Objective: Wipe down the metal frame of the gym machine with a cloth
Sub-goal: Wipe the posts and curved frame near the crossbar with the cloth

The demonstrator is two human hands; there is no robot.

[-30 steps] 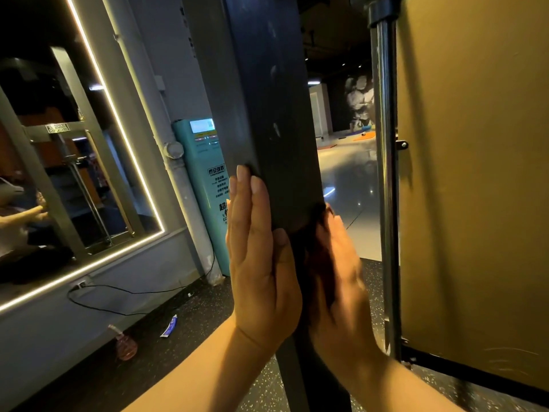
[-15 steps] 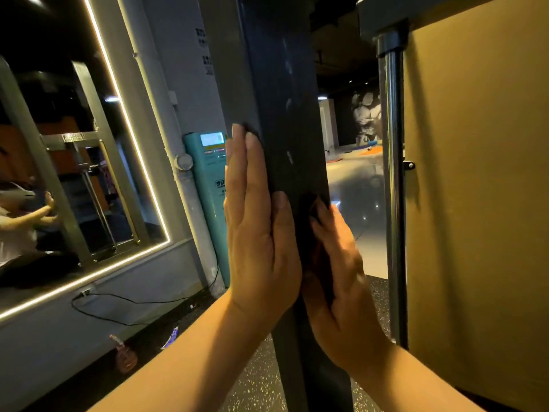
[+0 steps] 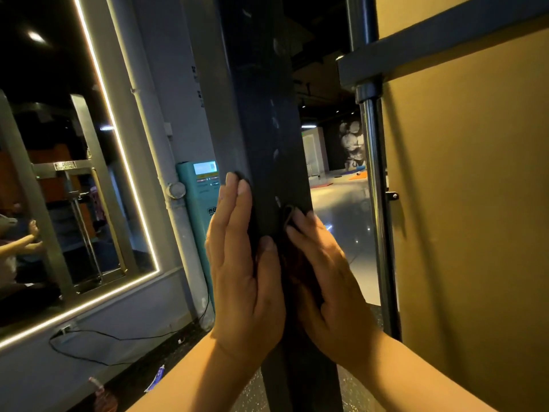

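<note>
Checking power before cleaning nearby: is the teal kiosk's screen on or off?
On: the teal kiosk beside the dark frame post shows a small lit, pale screen at its top.

LED-edged mirror [image 3: 74,173] left; teal kiosk [image 3: 202,197]; glossy floor [image 3: 338,233] beyond.

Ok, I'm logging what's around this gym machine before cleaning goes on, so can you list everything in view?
post: one, black metal, upright at centre, between the hands
cloth: one, dark, pressed on the post under the right hand
rod: one, shiny steel, upright right of the post
panel: one, tan, far right behind a dark crossbar
mirror: one, edged with a lit strip, on the left wall
kiosk: one, teal with a small screen, behind the post
cable: one, black, on the floor below the mirror
spray bottle: one, pinkish, on the floor at bottom left
left hand: flat on the post's left face
right hand: flat on the cloth
</note>
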